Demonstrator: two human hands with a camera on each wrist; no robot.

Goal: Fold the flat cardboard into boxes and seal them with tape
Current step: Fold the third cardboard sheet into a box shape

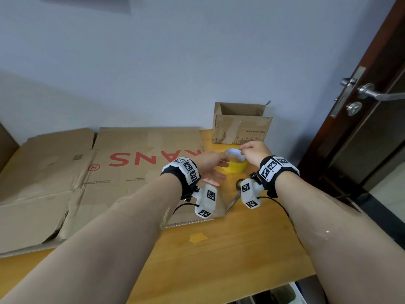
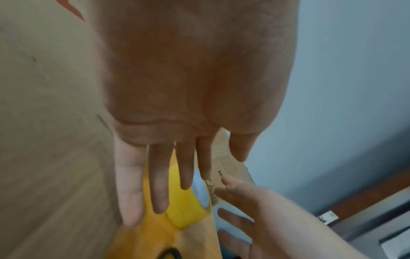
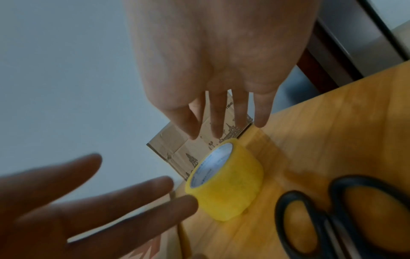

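Observation:
A yellow tape roll (image 1: 236, 167) (image 3: 230, 189) (image 2: 188, 212) lies on its side on the wooden table (image 1: 219, 249), just right of a large flat cardboard sheet (image 1: 131, 163) with red letters. My left hand (image 1: 211, 166) (image 2: 177, 87) (image 3: 77, 201) is at the roll's left side with straight, spread fingers, and its fingertips are close to or just touching the roll. My right hand (image 1: 254, 151) (image 3: 217, 70) (image 2: 255, 210) hovers over the roll's far rim with its fingers extended downward, holding nothing.
A small open cardboard box (image 1: 241, 128) stands against the wall just behind the tape. Black-handled scissors (image 3: 332, 219) (image 1: 233, 201) lie on the table near my right wrist. A dark door (image 1: 361, 95) with a metal handle stands at the right.

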